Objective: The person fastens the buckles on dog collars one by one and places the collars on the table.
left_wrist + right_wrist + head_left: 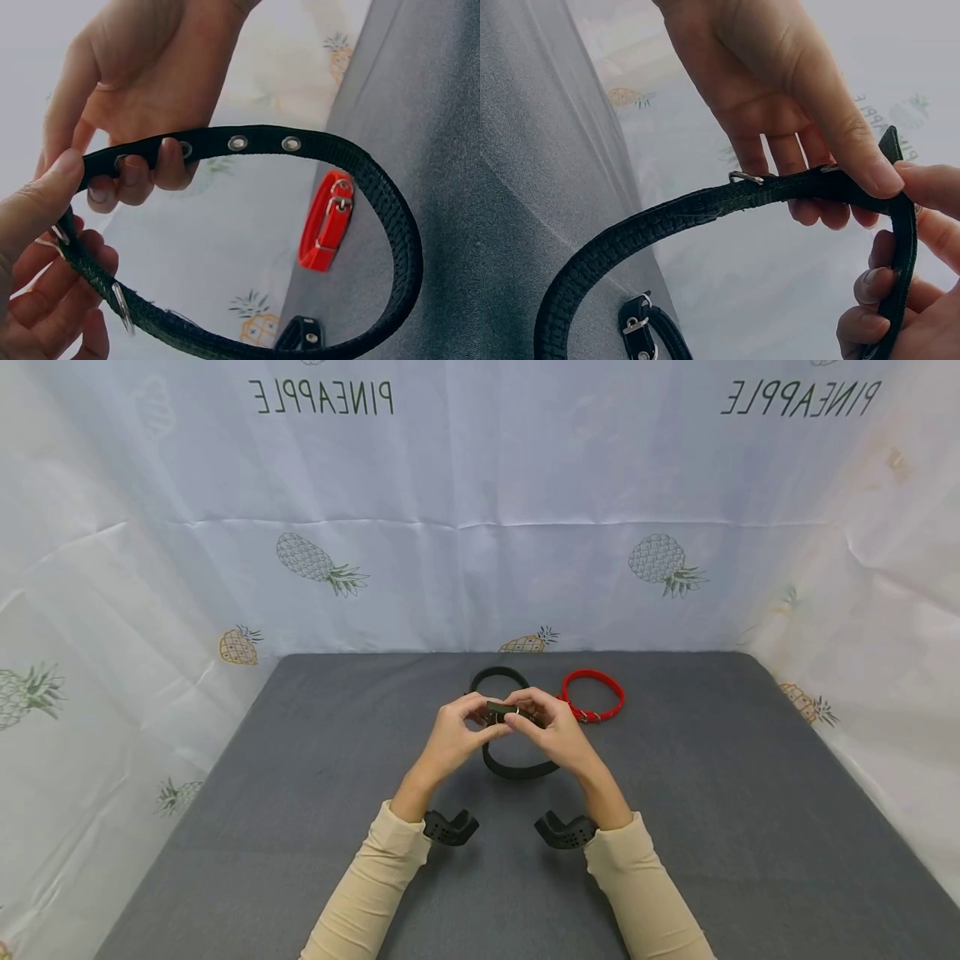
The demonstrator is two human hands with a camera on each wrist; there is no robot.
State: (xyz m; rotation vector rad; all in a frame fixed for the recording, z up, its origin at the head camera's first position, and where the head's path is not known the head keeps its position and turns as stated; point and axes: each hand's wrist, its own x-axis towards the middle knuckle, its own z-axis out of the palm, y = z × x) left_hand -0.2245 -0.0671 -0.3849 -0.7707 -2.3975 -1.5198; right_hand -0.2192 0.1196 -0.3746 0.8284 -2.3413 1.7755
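Both hands hold one dark green-black dog collar [520,772] above the table, its loop hanging below them. My left hand [448,732] grips the end bearing the buckle and a metal D-ring [124,307]. With thumb and fingers, my right hand [564,737] pinches the strap end, which has a row of metal-rimmed holes [291,143]. The two thumbs are close together where the ends meet. Fingers partly cover the buckle, so how far the strap is threaded cannot be told.
Behind the hands, a black collar [498,671] lies on the grey table [337,760]. To its right is a red collar [613,683], fastened in a ring with a metal buckle. A pineapple-print cloth [465,585] hangs along the back and sides.
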